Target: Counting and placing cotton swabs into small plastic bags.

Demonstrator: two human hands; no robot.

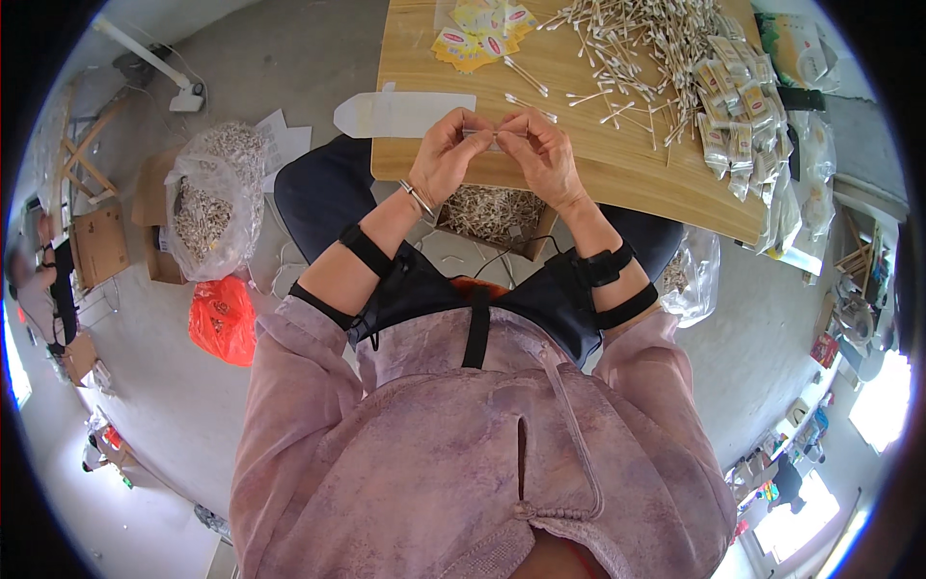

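Above the table's near edge, my left hand [445,156] and my right hand [547,159] meet fingertip to fingertip. Both are closed in a pinch on a small piece of clear plastic [480,131], which looks like a little bag; the fingers hide most of it. A few loose cotton swabs [526,77] lie just beyond the hands. Farther right spreads a large heap of cotton swabs [656,43]. Left of my left hand, a white pointed strip of card or paper [410,115] overhangs the wooden table [598,154].
Yellow printed cards [482,34] lie at the table's far left. Small filled packets [738,106] are piled at its right edge. Below the near edge sits a box of swabs [492,214]. On the floor at left are a clear sack of swabs [217,193] and a red bag [223,321].
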